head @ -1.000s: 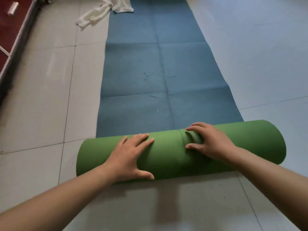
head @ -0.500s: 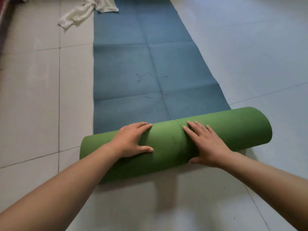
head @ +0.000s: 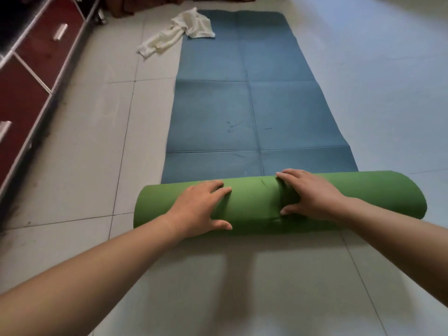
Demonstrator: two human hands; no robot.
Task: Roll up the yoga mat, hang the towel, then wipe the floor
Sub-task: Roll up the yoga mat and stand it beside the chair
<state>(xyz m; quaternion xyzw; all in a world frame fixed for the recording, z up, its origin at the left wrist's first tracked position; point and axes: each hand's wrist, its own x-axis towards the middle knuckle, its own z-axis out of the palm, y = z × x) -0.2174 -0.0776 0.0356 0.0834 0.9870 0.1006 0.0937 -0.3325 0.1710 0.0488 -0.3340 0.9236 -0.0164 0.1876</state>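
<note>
The yoga mat is partly rolled: a thick green roll (head: 378,192) lies across the floor close to me, and its flat blue part (head: 254,105) stretches away beyond it. My left hand (head: 194,209) presses on the left half of the roll, fingers spread over the top and thumb on the near side. My right hand (head: 312,192) presses on the middle of the roll the same way and dents the surface. A crumpled white towel (head: 179,32) lies at the mat's far left corner, partly on the mat and partly on the tiles.
A dark red drawer cabinet (head: 36,69) with metal handles runs along the left wall. Pale floor tiles (head: 97,154) surround the mat on both sides. Dark furniture stands past the mat's far end.
The roll has moved further along the mat. Both hands have shifted back onto its top and near side. My view has lifted, so the mat's far end and the cabinet now show.
</note>
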